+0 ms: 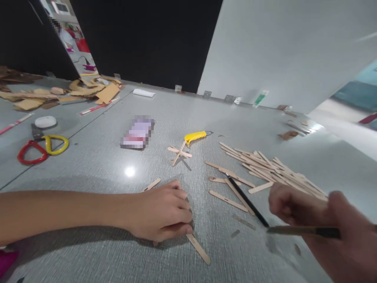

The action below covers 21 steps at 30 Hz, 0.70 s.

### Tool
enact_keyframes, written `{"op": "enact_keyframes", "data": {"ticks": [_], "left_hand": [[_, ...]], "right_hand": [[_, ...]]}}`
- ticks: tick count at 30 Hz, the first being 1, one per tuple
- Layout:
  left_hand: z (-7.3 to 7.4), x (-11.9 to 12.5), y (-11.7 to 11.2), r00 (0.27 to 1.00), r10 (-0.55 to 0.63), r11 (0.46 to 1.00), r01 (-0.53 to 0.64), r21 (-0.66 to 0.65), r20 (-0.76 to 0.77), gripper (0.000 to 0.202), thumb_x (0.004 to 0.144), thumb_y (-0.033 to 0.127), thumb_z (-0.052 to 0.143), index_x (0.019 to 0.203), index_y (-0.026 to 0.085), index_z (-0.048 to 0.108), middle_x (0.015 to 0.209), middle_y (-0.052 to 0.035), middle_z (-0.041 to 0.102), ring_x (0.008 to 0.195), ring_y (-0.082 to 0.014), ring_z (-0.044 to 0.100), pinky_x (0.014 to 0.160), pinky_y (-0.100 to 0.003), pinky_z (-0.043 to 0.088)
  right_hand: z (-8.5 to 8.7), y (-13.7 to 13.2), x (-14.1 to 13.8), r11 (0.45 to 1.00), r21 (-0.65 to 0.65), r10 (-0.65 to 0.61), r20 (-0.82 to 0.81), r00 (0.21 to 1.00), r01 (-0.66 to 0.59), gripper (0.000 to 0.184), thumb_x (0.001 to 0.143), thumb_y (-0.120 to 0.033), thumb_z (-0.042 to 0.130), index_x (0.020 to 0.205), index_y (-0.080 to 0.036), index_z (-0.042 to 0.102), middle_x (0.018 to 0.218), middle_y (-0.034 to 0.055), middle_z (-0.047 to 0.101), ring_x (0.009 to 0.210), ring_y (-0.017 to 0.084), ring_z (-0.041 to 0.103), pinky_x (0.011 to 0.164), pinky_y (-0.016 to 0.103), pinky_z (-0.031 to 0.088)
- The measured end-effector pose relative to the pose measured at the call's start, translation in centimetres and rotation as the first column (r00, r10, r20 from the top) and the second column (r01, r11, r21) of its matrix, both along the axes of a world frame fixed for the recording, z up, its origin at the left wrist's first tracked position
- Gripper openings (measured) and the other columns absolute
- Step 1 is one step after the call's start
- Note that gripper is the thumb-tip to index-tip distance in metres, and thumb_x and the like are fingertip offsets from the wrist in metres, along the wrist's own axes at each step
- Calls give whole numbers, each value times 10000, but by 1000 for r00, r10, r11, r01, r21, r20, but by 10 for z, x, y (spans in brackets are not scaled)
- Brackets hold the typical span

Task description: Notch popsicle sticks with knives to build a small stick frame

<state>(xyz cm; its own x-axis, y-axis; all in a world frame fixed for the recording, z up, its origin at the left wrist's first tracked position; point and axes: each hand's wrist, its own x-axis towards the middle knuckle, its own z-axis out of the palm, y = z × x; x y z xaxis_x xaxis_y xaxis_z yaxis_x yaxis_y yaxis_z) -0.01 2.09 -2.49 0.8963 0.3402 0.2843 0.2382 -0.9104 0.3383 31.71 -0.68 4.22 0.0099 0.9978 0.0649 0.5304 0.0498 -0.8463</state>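
My left hand [166, 210] rests on the grey table with its fingers curled down over wooden craft sticks. One craft stick [199, 250] juts out below my thumb, and the end of another stick [152, 184] shows behind the wrist. How they meet under the palm is hidden. On the right, my right hand [321, 220] is blurred and closed around a thin brown and black tool [291, 230], whose kind is unclear. A black pen-like stick [247, 201] with a silver tip lies between the hands, across several loose craft sticks [228, 200].
A pile of craft sticks [273, 169] lies at the right. Farther back are a yellow utility knife [196, 136], a star of crossed sticks [179, 152] and a phone [138, 133]. Scissors [43, 149], a white mouse [45, 122] and cardboard scraps [88, 89] occupy the left.
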Motion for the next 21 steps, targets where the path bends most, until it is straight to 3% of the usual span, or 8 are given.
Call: {"op": "enact_keyframes", "data": {"ticks": [6,10,12,15,16,18,19,21], "left_hand": [[-3,0,-1,1000,11,1000,-11,-6,-2,311,1036,296,517,740,202,493,674,19,607,725,-167,540,818,-365,361],[-5,0,-1,1000,16,1000,-16,5,4,295,1029,297,522,749,205,514,676,15,619,722,-172,529,818,-368,372],[-6,0,-1,1000,16,1000,-16,11,6,289,1028,294,527,754,205,521,681,16,625,718,-171,524,818,-369,370],[-6,1,-1,1000,20,1000,-20,19,10,282,1022,286,533,752,203,521,689,14,634,728,-173,530,811,-372,362],[-6,1,-1,1000,19,1000,-19,22,12,278,1019,282,534,753,202,523,692,13,637,734,-174,535,809,-372,360],[-5,2,-2,1000,15,1000,-16,24,12,270,1016,277,536,758,202,526,694,14,637,740,-173,538,811,-368,357],[-5,2,-2,1000,16,1000,-16,22,9,266,1016,276,540,760,202,526,695,17,636,741,-171,537,816,-366,356],[-5,2,-2,1000,18,1000,-18,18,2,263,1010,280,551,761,201,517,690,24,626,741,-168,532,820,-361,353]], "right_hand": [[3,-2,-16,996,-89,9,8,1000,-8,456,894,-687,628,783,-250,703,692,26,594,557,160,458,471,249,421],[-9,-4,-21,971,-211,78,-160,984,-112,449,930,-570,708,683,-216,589,551,-44,440,492,106,337,433,211,270],[-14,-4,-21,960,-234,80,-286,955,-150,402,922,-512,754,704,-201,623,575,-45,489,477,86,337,438,208,273],[-20,-4,-19,936,-236,109,-513,852,-262,299,958,-488,717,1129,-250,776,972,68,736,652,152,599,566,269,486],[-21,-4,-19,914,-231,149,-572,806,-333,405,949,-493,725,1305,-301,730,1229,101,719,831,207,674,659,318,545],[-22,-5,-18,837,-201,278,-645,711,-509,691,873,-531,798,1510,-396,568,1593,86,492,1173,308,638,801,404,580],[-22,-5,-18,802,-175,332,-663,671,-571,828,820,-573,834,1559,-417,497,1654,73,409,1265,342,589,842,433,577],[-23,-6,-21,812,-147,347,-657,669,-565,901,787,-662,825,1570,-379,484,1556,114,510,1256,354,589,852,442,575]]}}
